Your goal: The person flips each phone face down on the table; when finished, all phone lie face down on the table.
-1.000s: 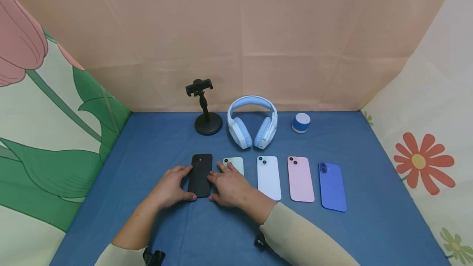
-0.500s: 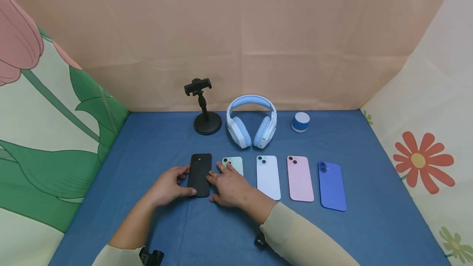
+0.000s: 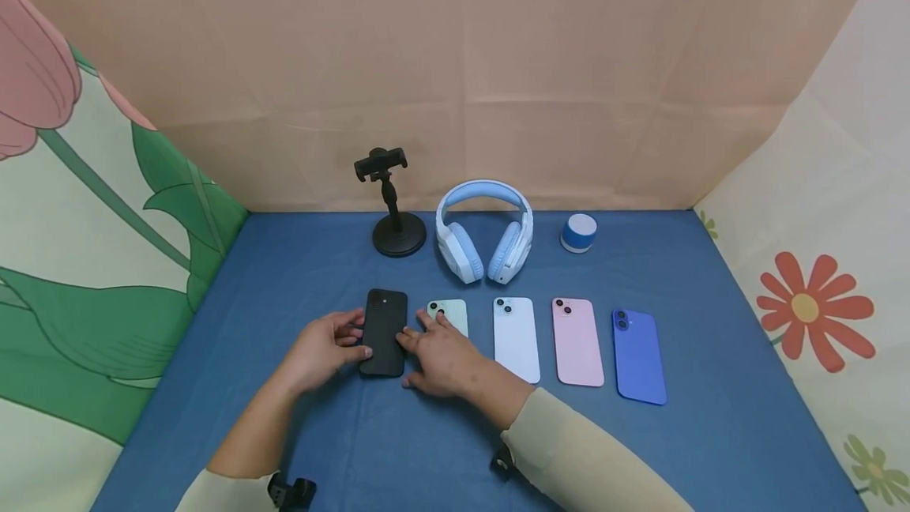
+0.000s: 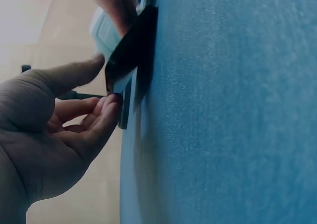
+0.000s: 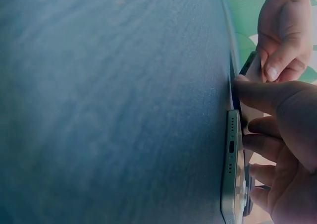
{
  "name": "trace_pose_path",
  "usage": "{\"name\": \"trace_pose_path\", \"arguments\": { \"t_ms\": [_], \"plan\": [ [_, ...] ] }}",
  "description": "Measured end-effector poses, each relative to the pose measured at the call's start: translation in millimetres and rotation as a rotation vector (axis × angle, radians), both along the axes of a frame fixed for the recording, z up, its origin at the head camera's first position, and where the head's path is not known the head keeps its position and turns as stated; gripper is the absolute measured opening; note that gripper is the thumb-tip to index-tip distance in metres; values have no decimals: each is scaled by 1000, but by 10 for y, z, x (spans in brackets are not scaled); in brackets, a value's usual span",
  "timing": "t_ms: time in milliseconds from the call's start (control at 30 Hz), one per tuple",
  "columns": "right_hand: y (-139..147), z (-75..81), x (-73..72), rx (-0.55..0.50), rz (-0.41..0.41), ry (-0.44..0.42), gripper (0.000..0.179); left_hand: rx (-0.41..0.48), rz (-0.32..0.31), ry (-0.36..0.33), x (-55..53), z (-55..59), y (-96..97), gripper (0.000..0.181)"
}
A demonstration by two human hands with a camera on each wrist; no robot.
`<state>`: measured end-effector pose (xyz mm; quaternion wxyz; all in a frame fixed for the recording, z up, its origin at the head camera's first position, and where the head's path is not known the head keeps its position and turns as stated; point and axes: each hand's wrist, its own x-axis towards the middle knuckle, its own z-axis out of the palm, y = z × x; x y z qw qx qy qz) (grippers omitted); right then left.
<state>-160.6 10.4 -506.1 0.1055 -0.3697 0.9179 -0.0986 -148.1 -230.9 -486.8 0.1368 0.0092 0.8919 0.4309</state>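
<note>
Five phones lie in a row on the blue cloth-covered table point(image 3: 732, 425), one each of black, mint green, white, pink and violet-blue. The matte black phone point(image 3: 384, 335), leftmost, lies back up, camera end away from the person; its long axis runs away from them, the far end leaning slightly right. Its left edge is tipped off the cloth, pinched between the thumb and curled fingers of the left hand point(image 3: 321, 352). The right hand point(image 3: 442, 360), fingers spread and gripping nothing, touches its right edge and covers much of the mint green phone point(image 3: 455, 313). Beyond stand one black round-based phone stand point(image 3: 400, 235), one pair of light-blue headphones point(image 3: 484, 190) and one blue-and-white round container point(image 3: 579, 234).
</note>
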Motion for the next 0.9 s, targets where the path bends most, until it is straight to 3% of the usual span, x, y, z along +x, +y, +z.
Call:
{"name": "trace_pose_path", "arguments": {
  "t_ms": [167, 433, 667, 900],
  "plan": [
    [-1, -5, 0, -52, -7, -23, 71, 31, 20, 47, -7, -22, -17, 66],
    [2, -16, -4, -154, -16, -114, 71, 91, 77, 47, 8, 52, 1, 63],
    [-7, 46, 2, -281, -46, -206, 68, 96, 72, 62, 7, 85, 38, 59],
    [-16, 77, 4, -385, -74, -210, 61, 226, 74, 31, -17, 51, 81, 51]
  ]
}}
